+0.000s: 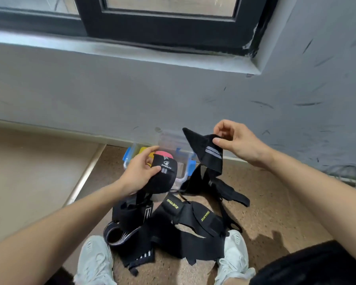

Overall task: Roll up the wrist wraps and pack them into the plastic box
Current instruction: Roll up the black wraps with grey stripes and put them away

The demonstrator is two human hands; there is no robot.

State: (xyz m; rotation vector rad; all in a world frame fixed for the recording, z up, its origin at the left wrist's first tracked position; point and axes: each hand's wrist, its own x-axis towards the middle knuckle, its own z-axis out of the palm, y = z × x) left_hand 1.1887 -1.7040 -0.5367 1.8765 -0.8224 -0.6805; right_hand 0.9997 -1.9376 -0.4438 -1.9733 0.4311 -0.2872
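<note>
From the head view, your left hand (141, 171) is closed around a black wrap (162, 175) with a white logo, thumb pressed on its face and fingers curled behind it. That wrap sits in your palm, part rolled, with its loose tail dropping down to the pile (173, 227) below. The hand is held just in front of the box (179, 153), covering its near left part.

Your right hand (237, 140) is raised higher and to the right, pinching the top edge of a second wrap (206, 153) between thumb and fingers. This wrap hangs down and to the left from the pinch, one corner sticking up toward the wall (132, 89), grey stripes showing on its face. Its lower end runs down into the pile.

The box stands on the floor (275, 212) against the wall, between and just beyond your two hands. It is clear with blue latches, and something pink and yellow shows inside, behind your left fingers.

The pile of black wraps lies on the floor between your shoes (95, 262), near the box, some bearing yellow lettering.
</note>
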